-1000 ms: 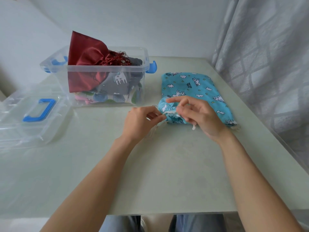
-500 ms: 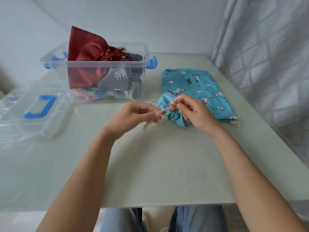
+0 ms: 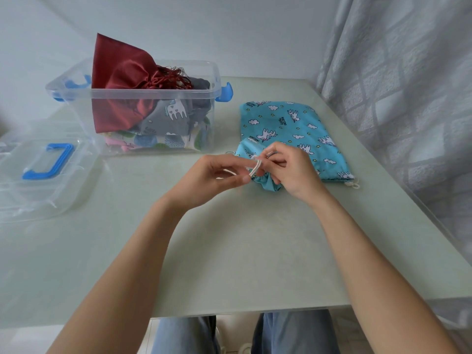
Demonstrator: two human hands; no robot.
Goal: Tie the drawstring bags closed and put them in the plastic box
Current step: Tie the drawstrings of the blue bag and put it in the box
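A blue drawstring bag (image 3: 293, 129) printed with white unicorns lies flat on the table, its gathered mouth toward me. My left hand (image 3: 217, 175) pinches a white drawstring (image 3: 256, 168) that loops over its fingertip. My right hand (image 3: 291, 169) rests on the bunched mouth and holds the other part of the same cord. Behind and to the left stands the clear plastic box (image 3: 153, 94) with blue latches. It holds a dark red bag (image 3: 120, 80), a grey bag (image 3: 168, 116) and patterned bags underneath.
The box's clear lid (image 3: 38, 172) with a blue handle lies at the far left of the pale green table (image 3: 229, 251). A grey curtain (image 3: 408, 98) hangs along the right edge. My knees show below the table's front edge.
My hands have lifted the cord a little off the bag's mouth, and the loop now sits across my left fingertip. The bag has stayed in place.
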